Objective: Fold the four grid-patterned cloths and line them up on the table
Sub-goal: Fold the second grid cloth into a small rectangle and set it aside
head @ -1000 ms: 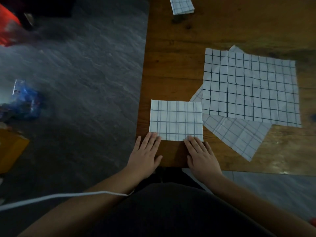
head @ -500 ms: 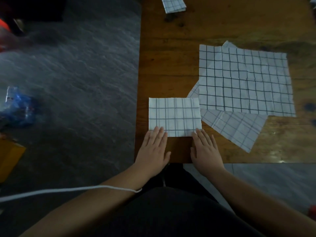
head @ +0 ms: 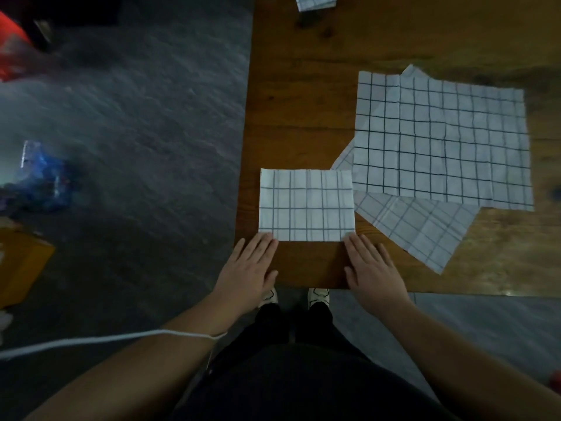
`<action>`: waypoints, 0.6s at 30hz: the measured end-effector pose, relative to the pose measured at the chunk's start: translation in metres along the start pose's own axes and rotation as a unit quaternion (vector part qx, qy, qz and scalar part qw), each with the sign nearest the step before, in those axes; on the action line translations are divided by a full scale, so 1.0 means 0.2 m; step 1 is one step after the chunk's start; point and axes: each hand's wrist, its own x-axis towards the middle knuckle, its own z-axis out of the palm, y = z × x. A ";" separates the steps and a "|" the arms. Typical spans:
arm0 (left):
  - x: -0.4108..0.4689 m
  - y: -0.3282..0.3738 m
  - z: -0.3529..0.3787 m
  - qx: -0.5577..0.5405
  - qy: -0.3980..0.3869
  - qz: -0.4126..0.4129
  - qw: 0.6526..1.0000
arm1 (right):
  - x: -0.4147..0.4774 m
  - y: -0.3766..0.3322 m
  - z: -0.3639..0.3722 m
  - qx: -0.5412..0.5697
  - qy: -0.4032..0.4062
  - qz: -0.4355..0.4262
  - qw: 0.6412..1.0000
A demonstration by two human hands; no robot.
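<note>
Wooden table (head: 303,101), folded cloth (head: 306,205) near edge, flat left hand (head: 247,268), right hand (head: 375,273)

A folded cloth (head: 306,205) lies near the worktop's (head: 303,86) near left corner. The left hand (head: 247,268) and right hand (head: 372,270) lie flat at its near corners. To its right, an open cloth (head: 440,141) overlaps a lower cloth (head: 425,229), which may be folded. A far cloth (head: 315,1) lies behind.

Everything before me is dim and murky. My brown wooden tabletop (head: 303,117) carries a small glare spot near its front right edge. The grey stone floor (head: 136,132) to my left is smeared, and the blue plastic bag (head: 42,177) on it is blurred.
</note>
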 end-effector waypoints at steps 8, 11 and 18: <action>0.13 0.27 -0.07 -0.036 0.012 0.006 0.999 | 0.05 -0.20 -0.02 0.021 0.022 -0.083 0.996; 0.18 0.31 -0.04 -0.018 -0.012 0.003 1.000 | 0.10 -0.25 0.02 0.007 0.000 -0.099 0.995; -0.02 0.02 -0.01 -0.005 -0.024 -0.055 0.998 | -0.04 0.06 0.00 -0.017 0.005 0.016 1.000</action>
